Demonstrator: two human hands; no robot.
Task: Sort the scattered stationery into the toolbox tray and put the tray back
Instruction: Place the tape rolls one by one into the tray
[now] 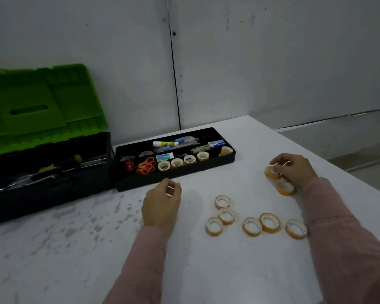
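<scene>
Tape rolls [252,226] are lying loose on the desk [206,270], six of them in a cluster between your forearms. Each is lying flat with its hole facing up, so no long axis is mattering here and any side is offering the same hold. Two more are sitting apart, out to the right, where your right hand [294,170] is covering them. Its grip is curling round the farther roll [272,172] with fingertips over the rim, while the nearer roll [286,188] is lying just under the heel of the palm, touching it or nearly so. Your left hand [161,202] is sitting just in front of the tray [176,179] with its fingers curled in. Something pale is showing between them, but I am not managing to tell whether that grip is holding anything. The tray is sitting beyond and to the left of everything loose, right beside the open toolbox [48,172], and its front row is already carrying four rolls [189,159] lined up side by side. That is the relation you are working with: the roll in your right grip is needing to travel left and away from you across the desk to reach that row. Within the cluster, the leftmost rolls are lying nearer your left hand and the rightmost beside your right forearm, so I am judging each hand handier for its own side.
</scene>
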